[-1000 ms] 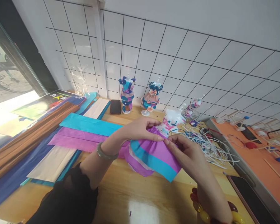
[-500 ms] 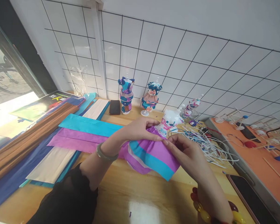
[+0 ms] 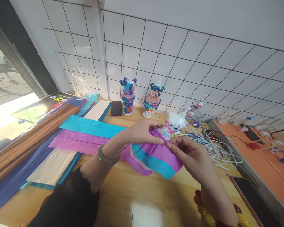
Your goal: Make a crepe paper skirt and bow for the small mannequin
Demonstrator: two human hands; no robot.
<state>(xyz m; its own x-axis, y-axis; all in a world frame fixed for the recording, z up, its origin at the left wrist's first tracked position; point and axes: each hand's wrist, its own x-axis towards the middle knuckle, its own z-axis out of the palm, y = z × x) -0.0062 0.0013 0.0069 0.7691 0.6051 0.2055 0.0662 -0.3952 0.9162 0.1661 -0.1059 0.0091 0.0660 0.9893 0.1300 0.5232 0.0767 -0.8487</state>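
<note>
A small white dress form (image 3: pixel 171 124) with pink and teal patches lies tilted away from me, above the wooden table. Round its waist sits a gathered crepe paper skirt (image 3: pixel 153 154), purple with a blue band and a pale strip. My left hand (image 3: pixel 148 132) is closed on the skirt's gathered top edge, thumb on the front, other fingers behind and partly hidden. My right hand (image 3: pixel 184 148) pinches the same waist edge just to the right, thumb against curled fingertips. The two thumbs almost meet. The lower end of the form is hidden under the skirt.
Blue paper strips (image 3: pixel 92 126), purple paper (image 3: pixel 73 142) and brown crepe paper (image 3: pixel 33 138) lie at left. Two dressed forms (image 3: pixel 128 97) stand by the wall near a black phone (image 3: pixel 116 108). White cords (image 3: pixel 213 148) are heaped at right, beside an orange tray (image 3: pixel 262 157) and another phone (image 3: pixel 253 198).
The skirt's lower front corner has lifted slightly, and the dress form has shifted a little to the right. Both hands keep their hold on the waist edge.
</note>
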